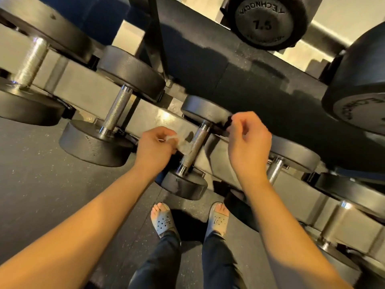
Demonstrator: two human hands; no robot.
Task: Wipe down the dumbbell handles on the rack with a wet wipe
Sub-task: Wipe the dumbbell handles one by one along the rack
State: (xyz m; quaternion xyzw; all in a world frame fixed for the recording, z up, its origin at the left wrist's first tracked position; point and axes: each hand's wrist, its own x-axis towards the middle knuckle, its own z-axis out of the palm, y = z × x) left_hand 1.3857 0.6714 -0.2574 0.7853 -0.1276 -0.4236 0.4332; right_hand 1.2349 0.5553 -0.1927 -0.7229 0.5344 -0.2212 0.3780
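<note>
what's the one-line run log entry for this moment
left hand: holds wet wipe at dumbbell handle | right hand: loosely curled over rack, hold unclear

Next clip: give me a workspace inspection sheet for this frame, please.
surface: grey metal dumbbell rack, with black round-headed dumbbells resting in its cradles.
job's things: crumpled white wet wipe against the knurled steel handle of the middle dumbbell.
clutter: nothing seen.
grips: left grip holds the wipe; right grip is curled near that dumbbell's far head, contact unclear.
cables: nothing seen.
surroundings: dark speckled rubber floor; upper-tier black dumbbell marked 7.5; beige perforated sandals.
</note>
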